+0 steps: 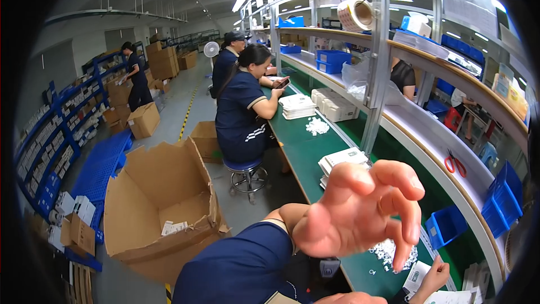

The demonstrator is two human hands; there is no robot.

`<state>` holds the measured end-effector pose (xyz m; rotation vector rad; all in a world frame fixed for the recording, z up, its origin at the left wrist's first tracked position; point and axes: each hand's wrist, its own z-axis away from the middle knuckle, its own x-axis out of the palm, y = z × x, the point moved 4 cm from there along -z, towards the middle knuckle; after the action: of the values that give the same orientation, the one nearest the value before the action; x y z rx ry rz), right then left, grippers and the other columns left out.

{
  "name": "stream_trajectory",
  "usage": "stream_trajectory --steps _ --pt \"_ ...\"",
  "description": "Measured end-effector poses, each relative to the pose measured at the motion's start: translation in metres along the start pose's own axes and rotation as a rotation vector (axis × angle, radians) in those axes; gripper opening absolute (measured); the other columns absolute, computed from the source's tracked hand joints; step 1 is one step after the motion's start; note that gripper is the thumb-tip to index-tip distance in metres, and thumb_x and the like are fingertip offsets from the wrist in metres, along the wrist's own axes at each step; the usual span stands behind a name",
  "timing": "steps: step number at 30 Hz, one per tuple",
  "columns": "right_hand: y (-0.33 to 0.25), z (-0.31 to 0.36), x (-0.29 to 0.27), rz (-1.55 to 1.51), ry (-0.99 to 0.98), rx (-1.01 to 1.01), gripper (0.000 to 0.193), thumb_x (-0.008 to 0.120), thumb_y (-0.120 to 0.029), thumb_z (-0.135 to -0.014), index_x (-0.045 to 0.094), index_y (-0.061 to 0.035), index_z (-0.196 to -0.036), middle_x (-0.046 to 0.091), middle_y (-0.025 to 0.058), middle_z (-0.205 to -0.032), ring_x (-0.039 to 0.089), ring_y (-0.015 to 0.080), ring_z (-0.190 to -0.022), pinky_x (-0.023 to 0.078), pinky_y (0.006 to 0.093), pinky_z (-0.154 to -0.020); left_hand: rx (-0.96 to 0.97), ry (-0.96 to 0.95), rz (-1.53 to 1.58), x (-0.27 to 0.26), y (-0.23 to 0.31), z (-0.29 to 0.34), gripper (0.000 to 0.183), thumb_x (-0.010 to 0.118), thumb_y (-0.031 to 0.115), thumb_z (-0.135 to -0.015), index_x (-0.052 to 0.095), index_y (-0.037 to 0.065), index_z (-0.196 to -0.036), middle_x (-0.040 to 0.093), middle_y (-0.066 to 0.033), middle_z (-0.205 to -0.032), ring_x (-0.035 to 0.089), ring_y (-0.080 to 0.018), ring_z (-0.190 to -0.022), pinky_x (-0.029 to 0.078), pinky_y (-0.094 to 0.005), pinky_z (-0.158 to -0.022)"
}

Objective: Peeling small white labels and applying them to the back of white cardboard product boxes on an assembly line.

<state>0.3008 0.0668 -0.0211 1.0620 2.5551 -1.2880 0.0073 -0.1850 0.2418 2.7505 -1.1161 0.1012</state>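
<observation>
My left hand [360, 214] is raised close in front of the view, its navy-sleeved arm coming from the lower left. Its fingers are spread and loosely curled, with nothing in them. Behind it lie a pile of small white plastic parts [388, 253] and a stack of white printed cards or boxes [343, 160] on the green workbench [301, 155]. A patch of skin at the lower edge may be my right hand [351, 298]; its fingers are hidden. Another hand [433, 278], at lower right by white printed cards [417, 276], has closed fingers; I cannot tell whose it is.
A big open cardboard box [152, 186] stands left of the bench. Two people sit along the bench, the nearer [242, 107] on a stool [246, 174] holding a phone. Blue bins [446, 227], red-handled scissors [454, 163] and a metal-framed shelf [377, 79] are at right.
</observation>
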Motion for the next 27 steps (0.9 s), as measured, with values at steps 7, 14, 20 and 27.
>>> stream_trajectory --steps 7,14,20,27 --pt "-0.007 -0.001 -0.009 0.175 -0.183 0.125 0.032 0.062 -0.028 -0.086 0.048 0.0006 -0.08 0.053 0.0122 -0.074 0.048 0.0203 -0.063 0.039 0.0338 -0.057 0.364 -0.204 0.339 0.013 -0.005 -0.006 0.056 0.035 0.046 -0.096 0.011 0.035 -0.145 -0.014 -0.0248 -0.146 0.042 -0.0359 -0.12 0.06 -0.0389 -0.072" --pt "-0.003 -0.002 -0.013 0.141 -0.257 0.284 0.024 0.061 -0.023 -0.085 0.055 0.0006 -0.085 0.061 0.0176 -0.093 0.058 0.0253 -0.081 0.045 0.036 -0.072 0.403 -0.177 0.264 0.022 0.005 -0.004 0.054 0.032 0.045 -0.097 0.013 0.031 -0.146 -0.003 -0.0322 -0.145 0.056 -0.0292 -0.104 0.055 -0.0339 -0.084" --pt "0.015 -0.001 -0.013 0.413 -0.117 0.042 0.015 0.061 -0.014 -0.083 0.061 0.0005 -0.087 0.06 0.0185 -0.092 0.058 0.028 -0.091 0.043 0.0375 -0.08 -0.38 -0.057 -0.26 -0.046 -0.03 0.049 0.057 0.06 0.035 -0.088 0.038 0.009 -0.133 0.041 -0.0144 -0.131 0.05 -0.022 -0.102 0.044 -0.0336 -0.079" --pt "-0.054 0.017 -0.031 0.735 -0.488 -0.055 0.069 0.075 -0.037 -0.068 0.05 0.0022 -0.12 0.06 0.0266 -0.105 0.056 0.0397 -0.094 0.043 0.0433 -0.087 -1.381 -0.593 -1.424 -0.182 -0.082 0.195 0.054 0.071 0.012 -0.074 0.052 0.013 -0.125 0.051 -0.0161 -0.115 0.051 -0.0329 -0.109 0.045 -0.0406 -0.088"
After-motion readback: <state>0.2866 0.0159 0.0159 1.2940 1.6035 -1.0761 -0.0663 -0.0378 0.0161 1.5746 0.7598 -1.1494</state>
